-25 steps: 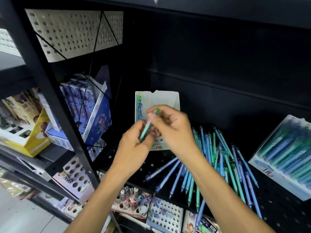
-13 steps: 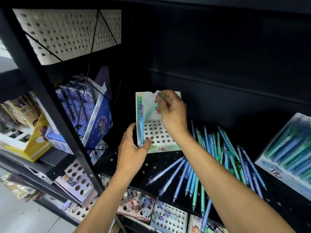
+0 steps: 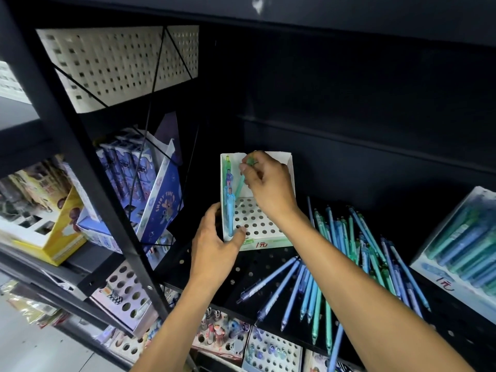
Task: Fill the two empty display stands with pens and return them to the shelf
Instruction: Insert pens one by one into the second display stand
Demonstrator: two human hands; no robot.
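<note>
Display stand (image 3: pixel 264 224): left hand (image 3: pixel 214 251) grips its 8 o'clock corner; right hand (image 3: pixel 268 183) fingers pinch green pen (image 3: pixel 241 182) above the holes.

A stationery shop: black metal shelving (image 3: pixel 80 167) stocked with boxed goods (image 3: pixel 51 221), loose pens (image 3: pixel 316 285), and a display stand (image 3: pixel 257 218) bearing a handwritten price label (image 3: pixel 261 244) (reading "1元").

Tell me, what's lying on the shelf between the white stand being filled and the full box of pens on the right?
In the head view, a loose pile of blue and green pens lies on the black shelf between the stand and the full box.
</note>
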